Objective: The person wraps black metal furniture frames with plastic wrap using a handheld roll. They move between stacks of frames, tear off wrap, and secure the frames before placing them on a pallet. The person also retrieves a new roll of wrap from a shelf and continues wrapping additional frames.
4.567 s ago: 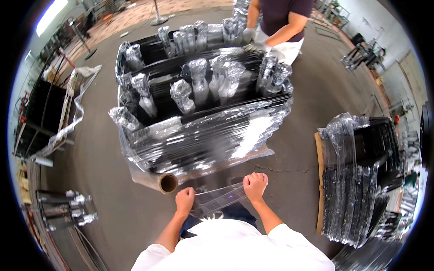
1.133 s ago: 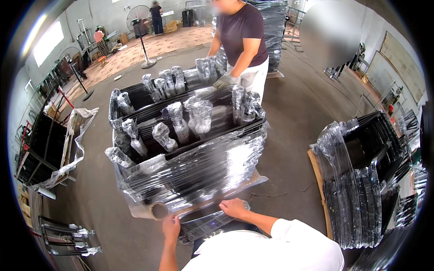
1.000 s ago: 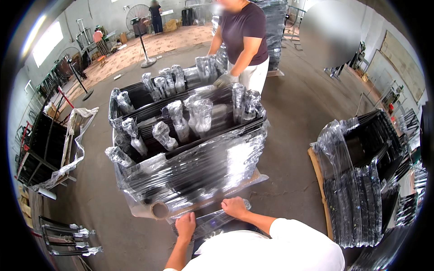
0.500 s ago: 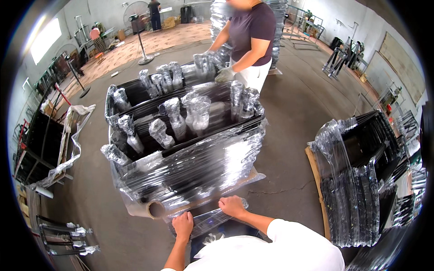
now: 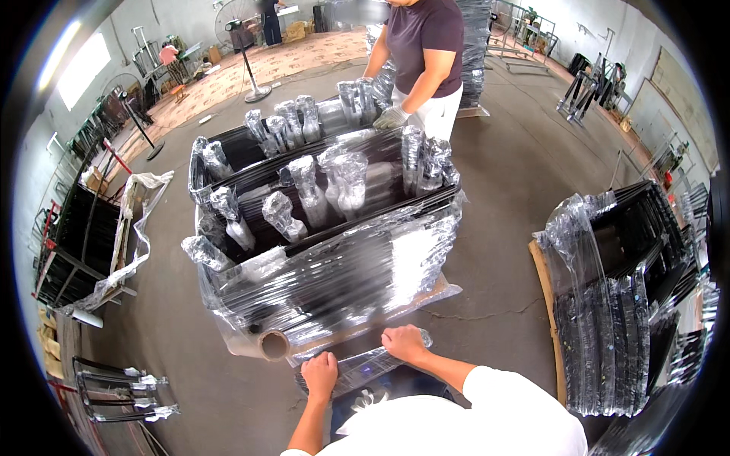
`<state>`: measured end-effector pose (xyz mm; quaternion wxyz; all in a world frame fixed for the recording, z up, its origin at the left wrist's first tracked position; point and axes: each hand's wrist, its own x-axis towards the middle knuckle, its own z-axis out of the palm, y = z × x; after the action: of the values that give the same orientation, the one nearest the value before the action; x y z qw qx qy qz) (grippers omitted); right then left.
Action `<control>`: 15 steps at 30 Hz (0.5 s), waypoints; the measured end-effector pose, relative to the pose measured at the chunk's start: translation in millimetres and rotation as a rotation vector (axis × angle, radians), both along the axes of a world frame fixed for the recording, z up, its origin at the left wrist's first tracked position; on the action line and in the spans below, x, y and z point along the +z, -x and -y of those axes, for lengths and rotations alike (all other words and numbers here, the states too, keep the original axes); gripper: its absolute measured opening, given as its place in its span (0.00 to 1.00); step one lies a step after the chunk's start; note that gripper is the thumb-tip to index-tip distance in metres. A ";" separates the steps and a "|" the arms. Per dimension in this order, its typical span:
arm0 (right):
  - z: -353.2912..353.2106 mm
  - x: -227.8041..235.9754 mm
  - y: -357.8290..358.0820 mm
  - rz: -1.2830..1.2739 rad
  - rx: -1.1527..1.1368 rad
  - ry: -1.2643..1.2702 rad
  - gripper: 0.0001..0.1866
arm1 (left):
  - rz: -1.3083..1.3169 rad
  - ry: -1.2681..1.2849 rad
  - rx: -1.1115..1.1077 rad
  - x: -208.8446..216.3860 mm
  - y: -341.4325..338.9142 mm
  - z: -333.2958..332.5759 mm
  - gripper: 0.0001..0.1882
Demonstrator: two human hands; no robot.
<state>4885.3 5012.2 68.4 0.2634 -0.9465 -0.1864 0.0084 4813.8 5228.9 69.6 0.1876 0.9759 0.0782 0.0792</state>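
My left hand (image 5: 319, 374) and my right hand (image 5: 405, 343) are both closed, knuckles up, on the far edge of a long plastic-wrapped piece (image 5: 365, 368) held low in front of my body. Its exact kind is hard to make out under the shiny film. Just beyond my hands stands a large stack of black metal frames (image 5: 342, 258) wrapped in clear stretch film. Several film-wrapped posts (image 5: 310, 190) stick up from it. At its near left bottom corner lies a film roll, with the open end of its cardboard tube (image 5: 274, 346) facing me.
A co-worker (image 5: 426, 61) in a dark shirt and gloves stands at the stack's far side. To the right is another wrapped stack of frames (image 5: 608, 334) on a wooden base. Black wrapped parts (image 5: 125, 395) lie at lower left. A fan (image 5: 247, 61) stands behind.
The whole view has shifted slightly, with the scene moving right. My hands keep the same grip. The co-worker's gloved hand stays at the far edge of the stack.
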 end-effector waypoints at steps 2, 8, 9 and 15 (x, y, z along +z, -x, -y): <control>-0.4 -1.8 -1.7 0.026 -0.007 -0.007 0.14 | 0.024 -0.008 -0.013 7.6 -3.7 0.4 0.15; -0.5 -1.4 2.8 0.028 -0.007 0.010 0.13 | -0.018 -0.051 -0.013 3.7 2.3 0.9 0.14; -0.4 -2.9 -0.4 0.038 -0.016 0.002 0.13 | -0.009 -0.040 -0.020 3.9 -2.1 0.1 0.13; -1.3 0.3 5.4 0.005 -0.028 -0.009 0.13 | -0.006 -0.014 -0.009 2.5 2.7 0.5 0.13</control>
<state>4879.9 5013.5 68.7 0.2673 -0.9478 -0.1737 0.0013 4811.1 5228.4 72.2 0.1809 0.9778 0.0740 0.0761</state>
